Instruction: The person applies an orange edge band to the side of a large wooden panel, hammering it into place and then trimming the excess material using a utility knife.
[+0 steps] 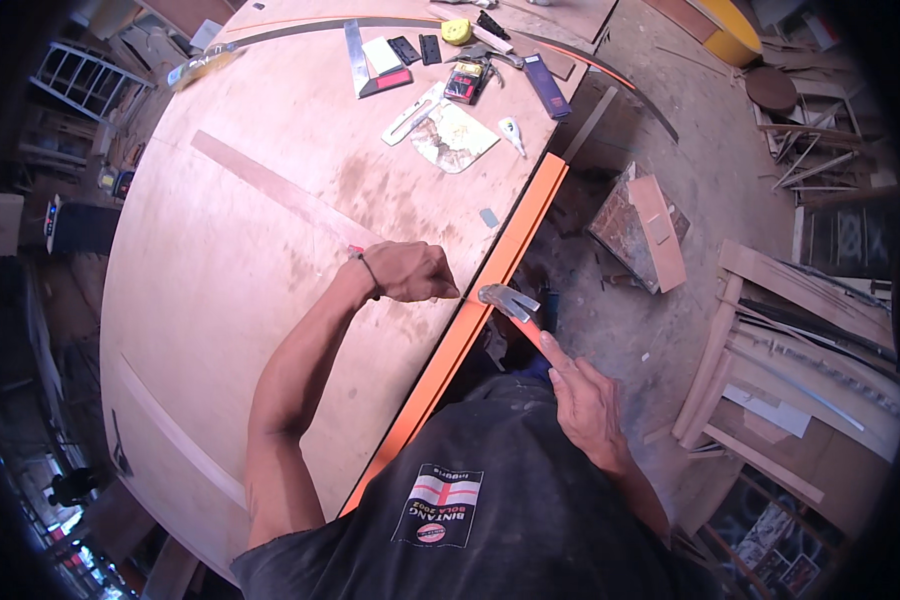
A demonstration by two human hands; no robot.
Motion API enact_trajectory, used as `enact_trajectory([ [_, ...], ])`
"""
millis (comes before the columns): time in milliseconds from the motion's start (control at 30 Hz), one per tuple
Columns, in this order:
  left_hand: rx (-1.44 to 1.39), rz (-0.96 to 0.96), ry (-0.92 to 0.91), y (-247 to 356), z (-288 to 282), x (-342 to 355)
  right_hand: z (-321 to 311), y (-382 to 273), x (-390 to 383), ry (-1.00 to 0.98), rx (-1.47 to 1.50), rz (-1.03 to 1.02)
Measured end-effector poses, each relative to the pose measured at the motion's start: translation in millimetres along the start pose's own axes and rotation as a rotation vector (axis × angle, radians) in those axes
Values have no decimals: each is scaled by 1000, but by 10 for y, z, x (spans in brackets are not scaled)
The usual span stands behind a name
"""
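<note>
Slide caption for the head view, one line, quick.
Right hand holds a claw hammer at the orange strip along a wooden panel's edge; left hand close to the hammer's head.

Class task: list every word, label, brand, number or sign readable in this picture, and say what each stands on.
Dark shirt: a patch carries lettering and digits, upside down in this view; its wording is withheld here.
Dark blue box: pale marking, too small to read.
Black-and-red pack: print too small to read.
Small white bottle: any label too small to read.
Hammer and orange strip: none that I can make out.
</note>
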State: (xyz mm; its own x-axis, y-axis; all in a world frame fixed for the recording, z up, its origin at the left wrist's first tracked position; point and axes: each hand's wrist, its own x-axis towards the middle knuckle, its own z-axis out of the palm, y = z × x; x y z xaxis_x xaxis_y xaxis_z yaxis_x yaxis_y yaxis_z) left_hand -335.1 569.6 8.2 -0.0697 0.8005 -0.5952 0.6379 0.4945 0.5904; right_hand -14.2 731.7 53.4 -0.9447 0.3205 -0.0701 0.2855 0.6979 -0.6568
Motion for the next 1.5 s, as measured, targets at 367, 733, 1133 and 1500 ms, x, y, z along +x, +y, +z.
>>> enact_trajectory([
  [367,-31,28,-6,-36,-44,-11,25,-76,48,-20,-62,-39],
  [733,-5,-9,-7,-1,-56,-17,94,-16,-13,33,-37,-92],
  [1133,-126,47,-38,-145,-5,53,88,150,5,142,92,-13],
  [1500,-135,96,32,-204,-117,-56,12,191,-20,155,155,61],
])
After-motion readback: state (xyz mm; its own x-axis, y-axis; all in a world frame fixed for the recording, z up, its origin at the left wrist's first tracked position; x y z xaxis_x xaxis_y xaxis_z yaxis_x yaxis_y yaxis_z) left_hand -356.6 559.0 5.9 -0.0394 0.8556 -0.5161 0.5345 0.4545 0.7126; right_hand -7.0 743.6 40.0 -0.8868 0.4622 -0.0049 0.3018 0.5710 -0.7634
